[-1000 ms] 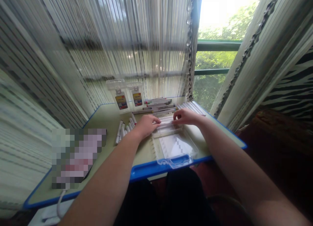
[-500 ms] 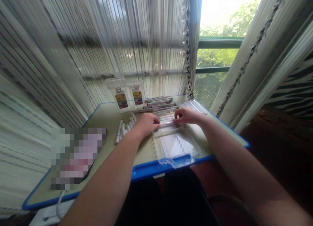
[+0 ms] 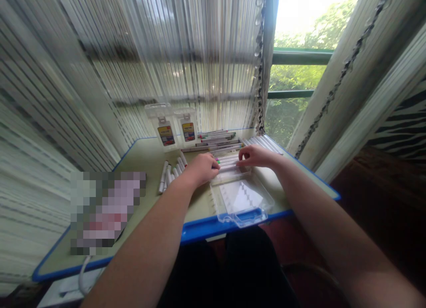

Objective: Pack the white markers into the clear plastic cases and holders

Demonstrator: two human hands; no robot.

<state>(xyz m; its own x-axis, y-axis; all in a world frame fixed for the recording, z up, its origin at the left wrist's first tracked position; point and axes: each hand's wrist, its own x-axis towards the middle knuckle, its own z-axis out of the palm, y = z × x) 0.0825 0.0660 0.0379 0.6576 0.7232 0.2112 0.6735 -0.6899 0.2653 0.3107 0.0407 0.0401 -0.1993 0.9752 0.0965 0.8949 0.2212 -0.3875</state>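
Observation:
A white marker (image 3: 228,167) lies crosswise at the far edge of the open clear plastic case (image 3: 216,206). My left hand (image 3: 202,168) is closed on its left end, fingers pinched together. On the other end, my right hand (image 3: 255,156) pinches the marker between thumb and fingers. Just beyond it, more white markers with coloured ends, one green and one purple, lie side by side between my hands. The case's near half, with a row of small notches and a handle, reaches over the table's front edge. My fingers partly hide the far half.
Loose markers (image 3: 219,142) lie at the back, with another row (image 3: 266,144) at the back right and a group (image 3: 171,174) left of my left hand. Two clear labelled panels (image 3: 166,135) stand upright behind. A blurred-out object (image 3: 115,206) rests on the blue-edged table (image 3: 199,230)'s left side.
The view has shifted slightly. My left hand has turned a little and its fingers have closed in on the marker's end; my right hand stays nearly where it was.

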